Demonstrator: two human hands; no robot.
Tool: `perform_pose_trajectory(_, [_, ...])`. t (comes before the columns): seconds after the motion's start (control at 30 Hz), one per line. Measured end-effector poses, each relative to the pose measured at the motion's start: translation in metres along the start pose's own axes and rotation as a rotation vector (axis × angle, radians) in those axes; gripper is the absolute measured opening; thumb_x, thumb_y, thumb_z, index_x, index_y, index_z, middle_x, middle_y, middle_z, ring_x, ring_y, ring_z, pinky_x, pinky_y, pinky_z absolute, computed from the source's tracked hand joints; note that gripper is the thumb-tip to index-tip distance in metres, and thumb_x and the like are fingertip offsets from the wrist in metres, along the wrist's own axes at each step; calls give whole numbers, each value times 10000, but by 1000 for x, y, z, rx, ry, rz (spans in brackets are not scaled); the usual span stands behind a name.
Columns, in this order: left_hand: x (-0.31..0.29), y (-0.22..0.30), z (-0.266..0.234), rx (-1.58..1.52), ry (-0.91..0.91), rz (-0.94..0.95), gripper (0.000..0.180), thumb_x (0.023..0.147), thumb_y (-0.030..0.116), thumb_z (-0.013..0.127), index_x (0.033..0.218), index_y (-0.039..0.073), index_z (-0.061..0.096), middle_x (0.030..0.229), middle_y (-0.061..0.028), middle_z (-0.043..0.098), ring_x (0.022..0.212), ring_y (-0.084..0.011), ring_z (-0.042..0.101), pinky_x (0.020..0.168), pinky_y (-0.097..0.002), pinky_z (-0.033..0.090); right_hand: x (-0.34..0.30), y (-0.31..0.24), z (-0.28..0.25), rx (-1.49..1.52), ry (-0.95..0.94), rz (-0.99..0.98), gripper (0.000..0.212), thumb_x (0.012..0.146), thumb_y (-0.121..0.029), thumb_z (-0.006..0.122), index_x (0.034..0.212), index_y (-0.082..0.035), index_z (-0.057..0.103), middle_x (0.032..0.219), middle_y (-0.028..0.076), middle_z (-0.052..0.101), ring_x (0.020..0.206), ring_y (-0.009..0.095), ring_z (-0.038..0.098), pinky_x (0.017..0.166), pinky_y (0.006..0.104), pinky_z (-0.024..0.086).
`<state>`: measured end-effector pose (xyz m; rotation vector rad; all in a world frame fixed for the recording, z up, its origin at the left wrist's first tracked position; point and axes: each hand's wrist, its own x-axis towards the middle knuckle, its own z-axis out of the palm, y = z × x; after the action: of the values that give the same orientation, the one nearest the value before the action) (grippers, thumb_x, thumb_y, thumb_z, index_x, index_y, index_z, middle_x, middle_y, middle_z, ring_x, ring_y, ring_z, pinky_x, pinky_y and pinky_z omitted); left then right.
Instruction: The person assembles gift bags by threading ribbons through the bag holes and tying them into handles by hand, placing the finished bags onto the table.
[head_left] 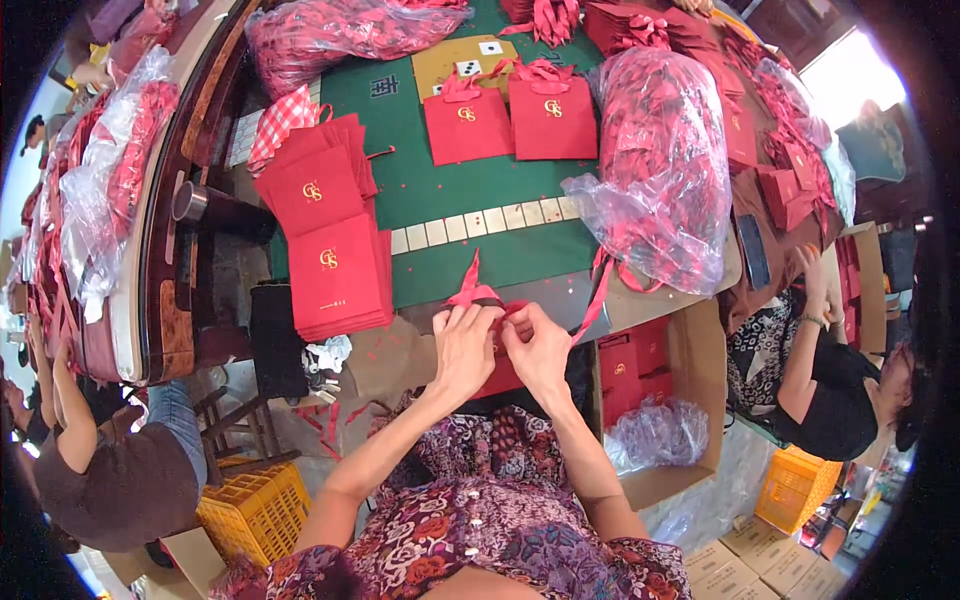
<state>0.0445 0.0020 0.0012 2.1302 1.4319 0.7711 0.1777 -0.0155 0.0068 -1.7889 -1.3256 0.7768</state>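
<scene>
Close in front of me, a small red paper bag (pixel 499 378) is at the table's near edge, mostly covered by my hands. My left hand (pixel 465 345) is closed at its top, where a loop of red ribbon (pixel 474 283) sticks up. Thumb and fingers of my right hand (pixel 538 348) pinch the opposite side of the bag's top; exactly what lies between the fingertips is hidden. Farther off, two finished-looking red bags (pixel 466 128) with ribbon handles rest on the green tabletop (pixel 420 185). To the left lies a stack of flat red bags (pixel 338 265).
A clear plastic sack of red ribboned bags (pixel 660 160) sits to the right, another sack (pixel 340 45) far left. Below right is an open cardboard box (pixel 695 390). A dark cup (pixel 192 203) stands at the left rim. Co-workers (pixel 120 470) sit on both sides.
</scene>
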Motion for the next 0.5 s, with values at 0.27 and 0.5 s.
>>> perform_pose_trajectory(0.27, [1, -5, -8, -241, -78, -135, 273, 767, 13, 671, 1021, 110, 651, 977, -64, 669, 981, -261, 630, 890, -414, 368, 3, 18, -3, 249, -56, 63, 97, 854, -53, 718, 858, -5, 634, 715, 45, 677, 648, 81, 625, 589, 257, 505])
perform_pose_trajectory(0.5, [5, -10, -13, -253, -176, -107, 289, 764, -4, 665, 1031, 108, 647, 995, -61, 671, 994, -257, 628, 883, -413, 366, -2, 10, -4, 120, -114, -30, 90, 841, -34, 712, 870, -14, 629, 713, 85, 690, 628, 144, 674, 576, 292, 526])
